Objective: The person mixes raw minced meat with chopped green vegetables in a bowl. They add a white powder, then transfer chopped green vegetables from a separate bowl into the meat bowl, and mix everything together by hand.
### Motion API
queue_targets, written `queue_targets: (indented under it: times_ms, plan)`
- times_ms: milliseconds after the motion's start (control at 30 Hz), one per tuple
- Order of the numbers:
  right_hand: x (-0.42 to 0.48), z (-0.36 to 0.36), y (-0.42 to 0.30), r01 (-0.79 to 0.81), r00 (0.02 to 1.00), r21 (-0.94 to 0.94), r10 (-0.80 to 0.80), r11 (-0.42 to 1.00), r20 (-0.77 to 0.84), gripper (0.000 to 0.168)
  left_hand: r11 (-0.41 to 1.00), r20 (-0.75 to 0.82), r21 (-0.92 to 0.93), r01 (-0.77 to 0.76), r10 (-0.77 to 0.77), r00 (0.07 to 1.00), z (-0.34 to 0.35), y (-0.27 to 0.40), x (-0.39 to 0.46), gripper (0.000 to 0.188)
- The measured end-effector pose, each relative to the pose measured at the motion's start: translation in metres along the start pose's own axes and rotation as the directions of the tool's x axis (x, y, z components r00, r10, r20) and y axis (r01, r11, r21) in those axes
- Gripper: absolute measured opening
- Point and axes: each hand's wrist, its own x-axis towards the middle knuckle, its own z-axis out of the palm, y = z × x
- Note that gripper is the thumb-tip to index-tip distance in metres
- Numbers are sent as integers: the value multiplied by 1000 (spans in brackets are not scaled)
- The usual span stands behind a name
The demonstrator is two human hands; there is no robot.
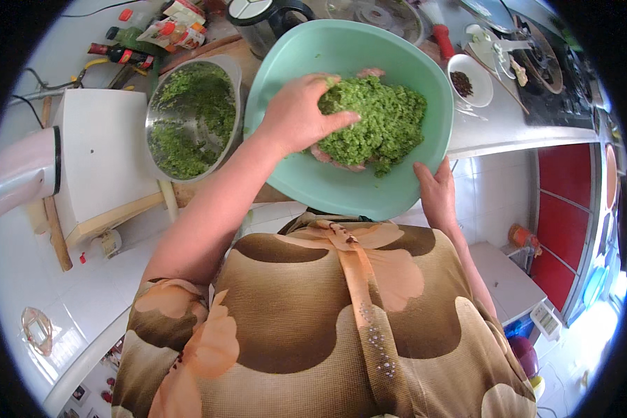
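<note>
A mint-green plastic basin [298, 183] is in front of me, tilted a little and close to my body. Finely chopped green vegetable [381, 117] is heaped in it, with pale pink raw meat [345, 166] showing from under the lower edge and the top of the heap. My left hand [305, 112] is over the heap's left side, thumb and fingers spread, with green bits on the fingertips. The basin's lower right rim is gripped by my right hand [438, 190], thumb on the inside. To the left, an oval stainless-steel bowl [232, 73] has more chopped greens [185, 112] clinging inside.
Behind the basin stand a blender-like jug [264, 26] and a clear lidded container [376, 18]. Bottles [128, 55] crowd the back left. At right are a white bowl of dark spice [470, 81], a chopstick [501, 81] and a gas stove [548, 102]. A white cabinet [104, 157] stands left.
</note>
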Motion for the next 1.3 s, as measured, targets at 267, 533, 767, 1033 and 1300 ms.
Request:
queue_targets:
  times_ms: [267,533,767,1033,1300]
  plan:
    - [3,0,-3,19,1000,-25,-19,999,16,38,966,230,251,-61,2,973,23,-9,-3,120]
    - [3,-1,6,21,999,-27,-20,999,25,38,954,220,298,12,-81,972,12,13,-9,100]
    - [-4,-3,-3,2,998,-7,-2,1000,56,36,989,-96,46,-138,142,985,-8,13,-17,49]
    - [10,-6,13,-59,996,65,55,996,65,33,1000,51,-17,2,-1,999,-16,-3,-18,67]
    - [4,-1,2,12,1000,-37,-11,999,25,38,892,286,440,-101,-32,958,27,-17,12,128]
